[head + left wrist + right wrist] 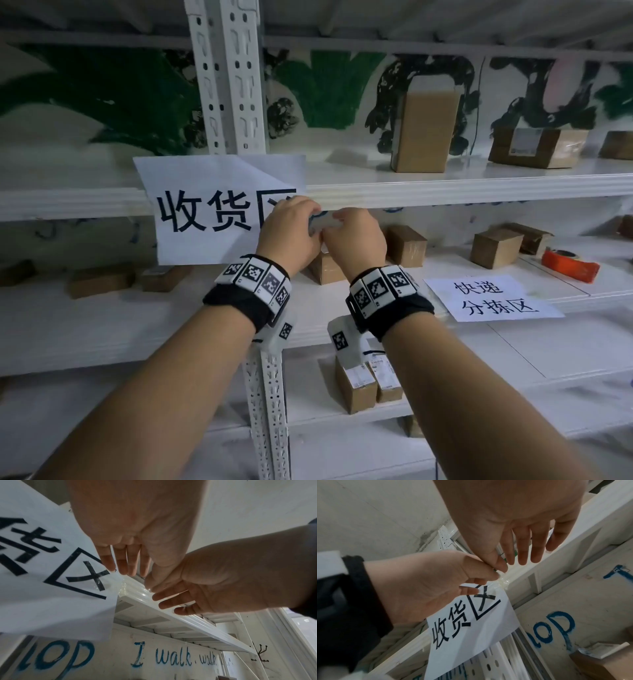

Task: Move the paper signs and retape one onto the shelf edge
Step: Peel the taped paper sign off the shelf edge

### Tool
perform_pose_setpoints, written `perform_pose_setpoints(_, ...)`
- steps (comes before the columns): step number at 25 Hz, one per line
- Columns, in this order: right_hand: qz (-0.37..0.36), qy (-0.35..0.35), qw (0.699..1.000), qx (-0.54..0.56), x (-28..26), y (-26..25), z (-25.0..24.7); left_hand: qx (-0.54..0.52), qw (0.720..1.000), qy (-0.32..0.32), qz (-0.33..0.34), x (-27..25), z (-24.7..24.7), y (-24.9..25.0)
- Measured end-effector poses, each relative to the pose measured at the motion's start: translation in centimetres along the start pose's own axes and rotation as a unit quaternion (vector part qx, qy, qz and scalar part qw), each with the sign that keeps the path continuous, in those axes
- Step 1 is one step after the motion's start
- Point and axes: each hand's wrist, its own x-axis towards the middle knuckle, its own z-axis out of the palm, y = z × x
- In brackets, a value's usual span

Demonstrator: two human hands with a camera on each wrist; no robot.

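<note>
A large white paper sign (212, 209) with black characters hangs over the upper shelf edge (445, 192). Crumpled clear tape (503, 583) sits at the sign's upper right corner, on the shelf edge (197, 622). My left hand (291, 226) lays straight fingers (123, 563) on that corner of the sign (51, 588). My right hand (356, 236) meets it from the right; its thumb and forefinger (502, 566) pinch the tape while the other fingers stay straight. A smaller sign (493, 298) lies flat on the lower shelf to the right.
An orange tape dispenser (570, 262) rests on the lower shelf at the far right. Several cardboard boxes (424, 126) stand on the shelves. A perforated white upright (233, 85) rises behind the large sign. Blue lettering (171, 657) marks the wall behind.
</note>
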Motion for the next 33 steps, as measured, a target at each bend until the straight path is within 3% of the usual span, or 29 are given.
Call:
perform_pose_setpoints(11, -0.063, 0.137, 0.983, 0.103, 5.9, 1.6, 7.2, 0.007, 0.988, 0.146, 0.05, 5.2, 1.7, -3.6)
perform_pose_setpoints(15, -0.112, 0.233, 0.965, 0.044, 6.1, 2.3, 8.7, 0.009, 0.992, 0.123, 0.04, 6.4, 1.4, -3.8)
perform_pose_setpoints(18, -0.072, 0.296, 0.952, 0.026, 7.0, 3.5, 8.0, 0.044, 0.994, 0.091, 0.032, 6.2, 1.9, -3.3)
perform_pose_setpoints(21, -0.049, 0.318, 0.943, 0.078, 7.9, 5.8, 6.9, 0.068, 0.994, 0.083, 0.029, 6.4, 2.6, -2.3)
perform_pose_setpoints(33, -0.126, 0.366, 0.906, 0.173, 8.4, 7.0, 9.0, 0.085, 0.991, 0.1, 0.004, 7.0, 3.0, -2.1)
